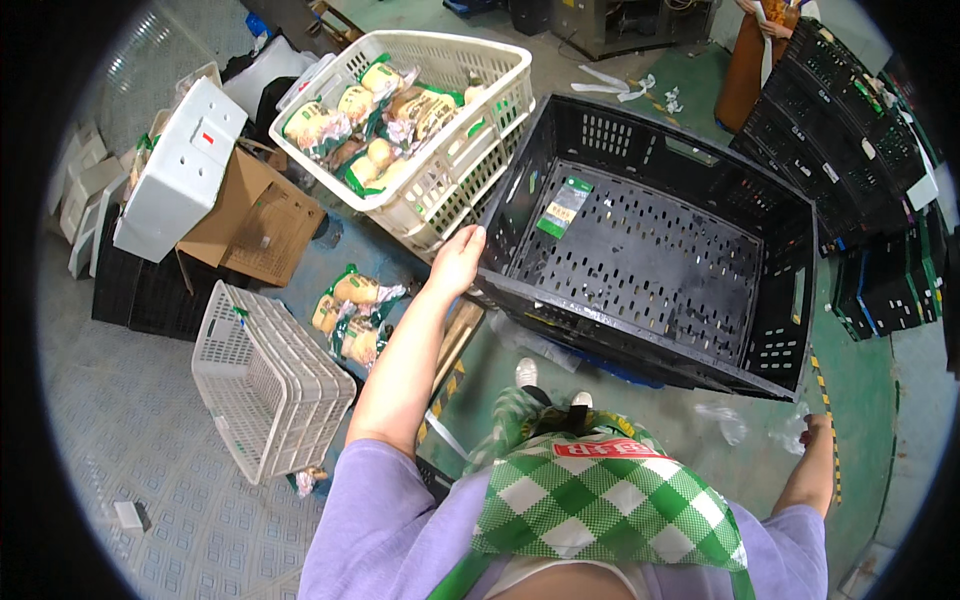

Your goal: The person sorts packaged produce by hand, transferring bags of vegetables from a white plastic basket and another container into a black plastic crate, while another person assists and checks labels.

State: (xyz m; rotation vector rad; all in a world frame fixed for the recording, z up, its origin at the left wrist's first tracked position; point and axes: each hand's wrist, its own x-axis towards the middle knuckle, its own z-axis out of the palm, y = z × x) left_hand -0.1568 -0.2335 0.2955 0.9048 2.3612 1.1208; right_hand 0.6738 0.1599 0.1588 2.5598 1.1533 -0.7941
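My left hand (pixel 459 260) is at the near left corner of a large black plastic crate (pixel 622 319), its thumb lying against the rim; whether it grips the rim is unclear. On the crate's slotted floor lies one flat green and white packet (pixel 565 207). My right hand (pixel 817 430) hangs low at the right, apart from the crate, its fingers partly hidden. Beyond my left hand, a cream plastic crate (pixel 442 161) holds several green-trimmed bags of round, pale food (pixel 309 124). More such bags (pixel 360 339) lie on a blue surface beside my left forearm.
An empty-looking grey-white crate (pixel 274 386) lies tipped at left. Behind it are a cardboard box (pixel 274 229) and a white foam box (pixel 184 169). Black crates (pixel 832 142) are stacked at right, near another person's hands (pixel 776 28). Plastic film (pixel 721 421) and white strips (pixel 600 81) litter the floor.
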